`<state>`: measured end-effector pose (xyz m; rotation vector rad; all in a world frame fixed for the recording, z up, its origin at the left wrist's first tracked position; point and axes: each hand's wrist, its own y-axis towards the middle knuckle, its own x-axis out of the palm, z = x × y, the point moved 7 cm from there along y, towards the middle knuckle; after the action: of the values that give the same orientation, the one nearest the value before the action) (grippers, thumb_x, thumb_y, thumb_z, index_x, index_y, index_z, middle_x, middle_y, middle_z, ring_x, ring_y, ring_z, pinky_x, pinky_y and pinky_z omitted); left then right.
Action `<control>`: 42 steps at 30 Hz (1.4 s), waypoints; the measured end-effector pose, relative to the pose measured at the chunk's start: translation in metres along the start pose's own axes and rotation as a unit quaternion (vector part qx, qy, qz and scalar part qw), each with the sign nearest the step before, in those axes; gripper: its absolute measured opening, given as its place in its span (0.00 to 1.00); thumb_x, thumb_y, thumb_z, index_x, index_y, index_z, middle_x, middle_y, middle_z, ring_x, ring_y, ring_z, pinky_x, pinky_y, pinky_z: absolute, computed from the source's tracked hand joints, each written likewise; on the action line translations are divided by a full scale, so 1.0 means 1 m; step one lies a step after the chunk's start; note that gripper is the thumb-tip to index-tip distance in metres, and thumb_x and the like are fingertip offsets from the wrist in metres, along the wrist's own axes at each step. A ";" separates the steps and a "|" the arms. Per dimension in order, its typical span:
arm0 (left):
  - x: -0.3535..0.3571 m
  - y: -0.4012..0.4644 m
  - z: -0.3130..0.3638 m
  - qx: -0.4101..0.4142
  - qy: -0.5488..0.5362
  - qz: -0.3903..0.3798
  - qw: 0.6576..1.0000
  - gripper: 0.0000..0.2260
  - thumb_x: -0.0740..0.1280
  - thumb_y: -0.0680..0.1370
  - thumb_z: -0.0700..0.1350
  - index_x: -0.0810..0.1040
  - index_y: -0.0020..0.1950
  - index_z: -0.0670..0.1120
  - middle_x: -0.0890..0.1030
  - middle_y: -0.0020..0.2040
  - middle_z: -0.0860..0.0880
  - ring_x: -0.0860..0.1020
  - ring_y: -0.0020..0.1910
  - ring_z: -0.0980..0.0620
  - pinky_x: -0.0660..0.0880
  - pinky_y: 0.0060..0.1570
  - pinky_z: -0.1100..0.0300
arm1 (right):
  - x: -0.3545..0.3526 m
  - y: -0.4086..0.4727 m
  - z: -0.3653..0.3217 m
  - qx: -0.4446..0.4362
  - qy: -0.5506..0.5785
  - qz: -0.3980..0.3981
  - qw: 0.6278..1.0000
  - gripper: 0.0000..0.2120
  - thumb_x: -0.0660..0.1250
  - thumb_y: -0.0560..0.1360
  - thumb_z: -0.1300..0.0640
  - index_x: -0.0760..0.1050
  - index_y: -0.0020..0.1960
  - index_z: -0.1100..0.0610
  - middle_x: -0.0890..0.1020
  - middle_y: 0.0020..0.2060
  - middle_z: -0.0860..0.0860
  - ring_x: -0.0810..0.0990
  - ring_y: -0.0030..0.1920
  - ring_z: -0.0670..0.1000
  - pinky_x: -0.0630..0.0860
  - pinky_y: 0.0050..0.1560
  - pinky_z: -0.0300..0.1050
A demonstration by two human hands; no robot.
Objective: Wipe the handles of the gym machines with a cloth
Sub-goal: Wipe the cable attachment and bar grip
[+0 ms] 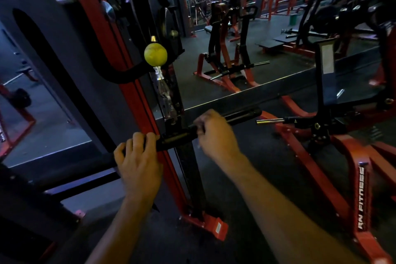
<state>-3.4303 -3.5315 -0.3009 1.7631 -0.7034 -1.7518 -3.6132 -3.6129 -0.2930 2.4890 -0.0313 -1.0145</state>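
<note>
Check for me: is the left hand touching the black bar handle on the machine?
Touching. In the head view the left hand has its fingers curled over the near end of the black bar handle, with no gap showing between them.

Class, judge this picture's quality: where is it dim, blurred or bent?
Head view: the gym is dim overall; the right hand on the black bar is motion-blurred, the left hand sharper; the wide lens curves the red frame at the edges.

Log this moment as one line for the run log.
left hand: grips black bar handle | right hand: curled on handle, blurred | cloth: not visible
</note>
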 end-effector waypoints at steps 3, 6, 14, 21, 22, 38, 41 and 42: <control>-0.001 0.002 0.003 -0.006 0.003 -0.027 1.000 0.30 0.78 0.63 0.35 0.74 0.63 0.45 0.72 0.56 0.44 0.73 0.53 0.44 0.68 0.60 0.42 | 0.012 -0.006 -0.016 -0.037 0.010 -0.018 0.999 0.11 0.68 0.79 0.62 0.79 0.60 0.57 0.76 0.60 0.50 0.79 0.54 0.47 0.77 0.59 0.38; 0.003 0.004 -0.001 -0.005 0.026 -0.061 0.998 0.31 0.76 0.69 0.48 0.74 0.71 0.44 0.76 0.61 0.44 0.74 0.57 0.42 0.66 0.60 0.44 | -0.009 0.002 0.004 -0.044 -0.014 -0.019 0.999 0.11 0.67 0.79 0.63 0.80 0.60 0.58 0.77 0.55 0.51 0.78 0.51 0.47 0.77 0.58 0.44; 0.006 0.015 -0.013 0.055 -0.023 -0.070 0.996 0.19 0.69 0.73 0.45 0.80 0.63 0.44 0.81 0.52 0.48 0.71 0.57 0.42 0.67 0.54 0.43 | -0.066 0.035 0.083 0.096 -0.081 0.053 0.991 0.05 0.68 0.79 0.59 0.81 0.53 0.57 0.80 0.51 0.53 0.80 0.43 0.47 0.78 0.49 0.41; 0.006 0.018 -0.016 0.034 -0.034 -0.078 0.996 0.27 0.79 0.66 0.32 0.79 0.63 0.44 0.78 0.56 0.45 0.72 0.55 0.42 0.71 0.51 0.42 | 0.006 0.006 -0.012 -0.025 0.006 -0.027 0.999 0.11 0.69 0.78 0.63 0.79 0.59 0.58 0.74 0.54 0.48 0.78 0.42 0.42 0.77 0.44 0.31; 0.005 0.017 -0.017 0.025 -0.029 -0.077 0.996 0.27 0.79 0.65 0.32 0.78 0.62 0.45 0.77 0.55 0.46 0.72 0.54 0.42 0.71 0.51 0.43 | 0.012 0.003 -0.021 -0.039 0.005 -0.033 0.999 0.10 0.69 0.78 0.63 0.79 0.59 0.58 0.75 0.56 0.49 0.80 0.44 0.43 0.79 0.46 0.34; 0.015 0.006 -0.026 -0.020 -0.038 -0.040 0.998 0.38 0.78 0.63 0.29 0.75 0.72 0.42 0.74 0.60 0.43 0.75 0.56 0.42 0.67 0.59 0.43 | -0.024 0.017 0.022 -0.007 -0.023 0.059 0.998 0.10 0.64 0.80 0.61 0.80 0.59 0.57 0.77 0.58 0.54 0.77 0.52 0.50 0.75 0.56 0.44; 0.015 0.008 -0.026 -0.012 -0.025 -0.040 0.999 0.36 0.80 0.60 0.30 0.78 0.68 0.42 0.72 0.60 0.43 0.74 0.54 0.42 0.67 0.56 0.43 | 0.028 -0.001 -0.040 -0.093 0.008 -0.018 0.995 0.12 0.64 0.80 0.63 0.79 0.61 0.61 0.75 0.60 0.54 0.80 0.52 0.54 0.79 0.55 0.49; 0.014 0.008 -0.027 -0.016 -0.023 -0.044 0.999 0.36 0.80 0.60 0.30 0.78 0.67 0.43 0.72 0.60 0.43 0.74 0.54 0.42 0.66 0.57 0.42 | 0.033 -0.003 -0.045 -0.113 0.006 -0.025 0.993 0.11 0.65 0.80 0.64 0.79 0.61 0.62 0.74 0.61 0.54 0.80 0.52 0.54 0.79 0.55 0.49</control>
<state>-3.4027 -3.5469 -0.3055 1.7615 -0.6233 -1.8568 -3.5594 -3.5985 -0.2870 2.2993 0.1418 -0.9657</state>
